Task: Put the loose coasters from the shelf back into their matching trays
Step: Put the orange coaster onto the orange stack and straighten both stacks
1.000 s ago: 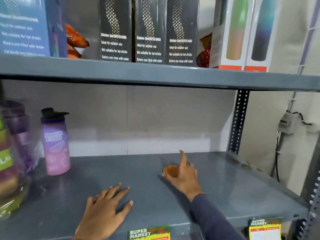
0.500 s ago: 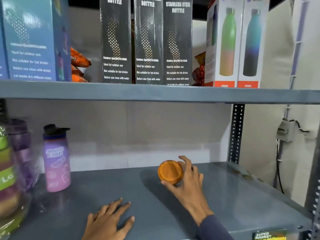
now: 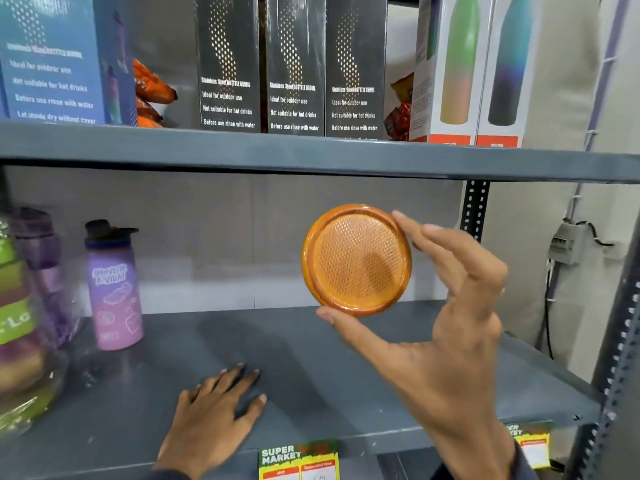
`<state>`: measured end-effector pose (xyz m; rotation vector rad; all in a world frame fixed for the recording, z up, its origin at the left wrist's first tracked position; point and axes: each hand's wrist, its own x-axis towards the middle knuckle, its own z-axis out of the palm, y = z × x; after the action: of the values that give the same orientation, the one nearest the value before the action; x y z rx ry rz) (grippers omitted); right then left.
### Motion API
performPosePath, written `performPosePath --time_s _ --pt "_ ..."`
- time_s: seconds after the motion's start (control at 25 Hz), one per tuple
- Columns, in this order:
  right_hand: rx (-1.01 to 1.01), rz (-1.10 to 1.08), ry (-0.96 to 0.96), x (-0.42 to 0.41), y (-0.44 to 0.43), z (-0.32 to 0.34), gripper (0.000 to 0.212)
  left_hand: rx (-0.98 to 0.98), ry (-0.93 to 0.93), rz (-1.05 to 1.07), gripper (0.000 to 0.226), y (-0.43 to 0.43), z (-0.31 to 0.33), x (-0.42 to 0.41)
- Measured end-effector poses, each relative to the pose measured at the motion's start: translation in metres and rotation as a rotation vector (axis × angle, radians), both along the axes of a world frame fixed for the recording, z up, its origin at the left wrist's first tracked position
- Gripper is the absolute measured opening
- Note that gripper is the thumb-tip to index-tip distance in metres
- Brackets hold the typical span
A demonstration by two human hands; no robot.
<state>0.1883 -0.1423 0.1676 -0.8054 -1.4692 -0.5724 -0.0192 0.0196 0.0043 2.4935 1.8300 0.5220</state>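
A round orange coaster (image 3: 356,260) with a raised rim and a dotted face is held up on edge above the grey shelf (image 3: 311,368). My right hand (image 3: 446,334) grips it, thumb under the lower rim and fingertips on the right rim. My left hand (image 3: 214,417) lies flat, palm down, on the shelf near its front edge, fingers spread, holding nothing. No tray is in view.
A purple water bottle (image 3: 112,285) stands at the shelf's left, beside wrapped bottles (image 3: 24,306) at the far left. Boxed steel bottles (image 3: 294,67) fill the upper shelf (image 3: 311,155). A perforated upright (image 3: 475,209) stands at the right. Price tags (image 3: 298,459) hang on the front edge.
My right hand picked the orange coaster off the shelf, turned it on edge and raised it toward the camera. The left hand stayed flat on the shelf.
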Motion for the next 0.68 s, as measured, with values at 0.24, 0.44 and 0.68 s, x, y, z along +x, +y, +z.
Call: performPosePath --time_s 0.24,0.44,0.68 --pt "-0.112 0.018 0.016 0.006 -0.006 -0.021 0.087 -0.036 0.046 0.015 0.064 -0.003 0.006 0.000" --pt "-0.426 0.135 0.017 0.003 -0.016 -0.077 0.075 -0.062 0.080 -0.028 0.063 0.001 0.000 -0.005" --pt "-0.736 0.239 0.054 0.002 -0.024 -0.174 0.073 -0.043 0.048 -0.029 0.062 0.009 -0.001 -0.006"
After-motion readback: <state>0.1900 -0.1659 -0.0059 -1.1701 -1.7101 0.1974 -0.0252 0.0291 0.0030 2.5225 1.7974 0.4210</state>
